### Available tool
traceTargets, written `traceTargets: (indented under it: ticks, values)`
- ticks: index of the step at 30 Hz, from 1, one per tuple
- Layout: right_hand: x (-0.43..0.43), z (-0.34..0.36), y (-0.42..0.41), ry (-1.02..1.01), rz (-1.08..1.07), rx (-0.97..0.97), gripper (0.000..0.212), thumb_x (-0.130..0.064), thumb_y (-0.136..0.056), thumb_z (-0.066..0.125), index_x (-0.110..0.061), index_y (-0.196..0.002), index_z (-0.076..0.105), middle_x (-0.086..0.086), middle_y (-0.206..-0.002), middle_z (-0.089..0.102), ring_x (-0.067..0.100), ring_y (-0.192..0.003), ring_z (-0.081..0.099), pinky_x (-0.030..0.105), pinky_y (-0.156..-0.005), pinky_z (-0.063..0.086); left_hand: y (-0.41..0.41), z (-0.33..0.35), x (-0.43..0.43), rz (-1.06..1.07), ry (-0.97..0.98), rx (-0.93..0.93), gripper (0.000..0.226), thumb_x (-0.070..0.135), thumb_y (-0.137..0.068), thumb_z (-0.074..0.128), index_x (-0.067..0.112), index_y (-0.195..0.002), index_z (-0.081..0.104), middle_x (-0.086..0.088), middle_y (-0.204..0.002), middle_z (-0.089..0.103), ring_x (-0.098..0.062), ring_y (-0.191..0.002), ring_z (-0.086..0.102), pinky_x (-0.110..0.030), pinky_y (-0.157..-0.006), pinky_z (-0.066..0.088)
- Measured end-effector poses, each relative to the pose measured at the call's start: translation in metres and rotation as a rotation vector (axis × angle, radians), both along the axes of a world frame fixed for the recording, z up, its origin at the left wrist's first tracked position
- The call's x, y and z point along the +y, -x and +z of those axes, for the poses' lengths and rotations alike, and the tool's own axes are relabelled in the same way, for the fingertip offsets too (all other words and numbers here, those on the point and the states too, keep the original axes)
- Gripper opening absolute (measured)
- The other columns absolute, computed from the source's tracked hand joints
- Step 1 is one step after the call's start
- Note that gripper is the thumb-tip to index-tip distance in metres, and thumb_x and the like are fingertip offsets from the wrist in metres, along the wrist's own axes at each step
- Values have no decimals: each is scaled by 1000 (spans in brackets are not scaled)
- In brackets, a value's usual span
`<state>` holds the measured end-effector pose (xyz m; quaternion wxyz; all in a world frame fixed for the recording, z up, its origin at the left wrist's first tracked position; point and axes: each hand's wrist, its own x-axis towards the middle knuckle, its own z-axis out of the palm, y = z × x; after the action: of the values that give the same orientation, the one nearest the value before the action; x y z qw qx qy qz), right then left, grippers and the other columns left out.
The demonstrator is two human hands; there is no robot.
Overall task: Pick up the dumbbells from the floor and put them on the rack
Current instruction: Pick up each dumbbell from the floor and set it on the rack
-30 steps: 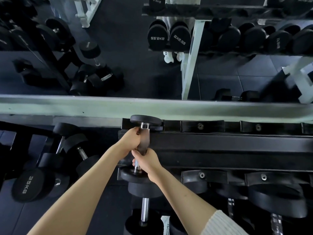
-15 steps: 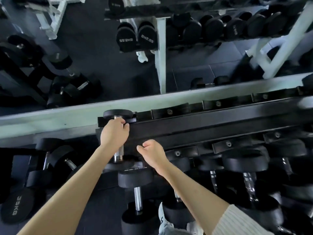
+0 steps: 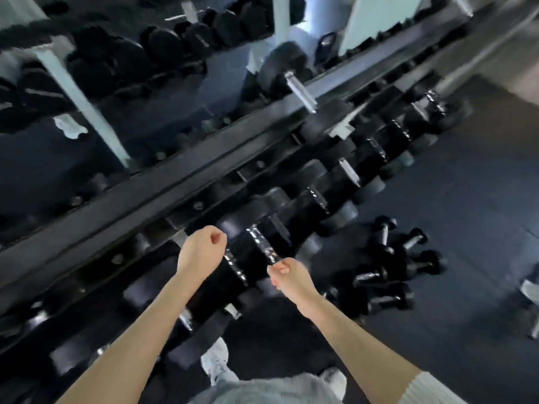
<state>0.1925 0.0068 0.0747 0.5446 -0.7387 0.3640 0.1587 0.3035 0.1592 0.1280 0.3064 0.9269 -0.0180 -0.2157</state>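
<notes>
Both hands have come off the racked dumbbell, and the view has swung right. Small black dumbbells (image 3: 390, 298) lie heaped on the floor (image 3: 466, 199), down and to the right of the right hand (image 3: 291, 277), which is nearer them than the left hand (image 3: 201, 249). Their handles point various ways. Each hand is curled in a loose fist, holding nothing, before the loaded rack (image 3: 145, 196).

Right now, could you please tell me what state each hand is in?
Left hand: fingers curled closed, holding nothing.
Right hand: fingers curled closed, holding nothing.
</notes>
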Motion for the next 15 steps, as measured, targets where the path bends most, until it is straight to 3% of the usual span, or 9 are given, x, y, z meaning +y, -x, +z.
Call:
traceTargets:
  ticks: [2, 5, 7, 10, 13, 15]
  values:
    - [-56, -12, 47, 22, -79, 41, 20, -30, -80, 54, -24, -63, 45, -5, -69, 53, 11, -61, 47, 22, -56, 36, 34, -13, -56, -53, 12, 39, 24, 25, -91, 50, 9, -90, 67, -9, -90, 72, -22, -81, 62, -35, -78, 49]
    - [-126, -38, 111, 28, -181, 103, 15, -30, -82, 57, -18, -74, 54, -1, -75, 59, 16, -71, 53, 28, -67, 42, 78, -32, -129, -129, 1, 93, 19, 25, -91, 52, 15, -92, 68, -5, -92, 72, -25, -88, 64, -27, -76, 44]
    - [-161, -56, 143, 36, -244, 153, 20, -29, -83, 57, -15, -70, 52, 2, -72, 59, 18, -70, 53, 34, -70, 45, 101, -48, -166, -172, 12, 129, 17, 24, -91, 53, 16, -91, 68, -4, -92, 71, -23, -88, 63, -27, -76, 44]
    - [-208, -92, 185, 12, -307, 247, 26, -28, -83, 52, -12, -64, 47, 6, -64, 49, 18, -61, 47, 30, -61, 43, 133, -83, -223, -258, 19, 206, 20, 23, -91, 54, 11, -97, 69, -4, -99, 72, -22, -97, 64, -24, -77, 42]
    - [-240, -144, 220, -29, -451, 329, 31, -28, -85, 55, -10, -63, 45, 6, -63, 48, 18, -60, 45, 29, -61, 41, 161, -130, -272, -326, 11, 325, 21, 25, -92, 53, 12, -94, 69, -2, -95, 71, -18, -93, 63, -25, -77, 42]
    - [-255, -185, 240, -73, -555, 384, 25, -32, -85, 58, -11, -72, 55, 2, -69, 57, 17, -64, 52, 30, -63, 45, 177, -173, -301, -367, -7, 396, 21, 27, -93, 51, 16, -84, 65, -1, -88, 68, -16, -85, 60, -28, -77, 45]
